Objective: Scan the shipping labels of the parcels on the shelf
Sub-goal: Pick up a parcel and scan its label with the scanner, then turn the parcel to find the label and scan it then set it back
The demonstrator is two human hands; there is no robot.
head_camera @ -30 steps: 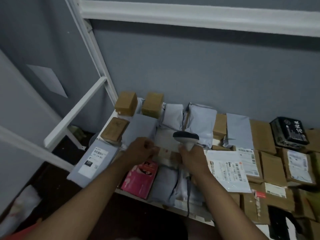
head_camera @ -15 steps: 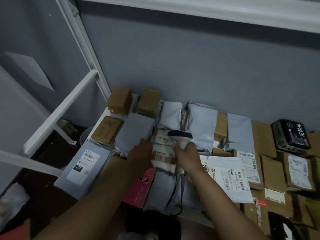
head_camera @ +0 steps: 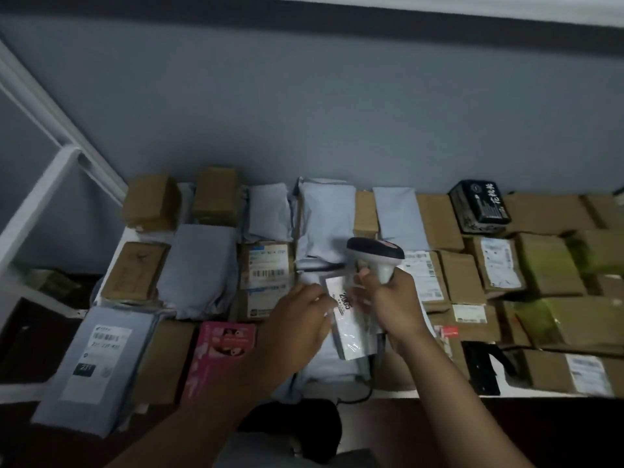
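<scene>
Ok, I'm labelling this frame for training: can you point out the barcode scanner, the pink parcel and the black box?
barcode scanner (head_camera: 374, 248): head view, on its dark head.
pink parcel (head_camera: 219, 352): head view, middle of its top face.
black box (head_camera: 481, 206): head view, middle of its printed top.
</scene>
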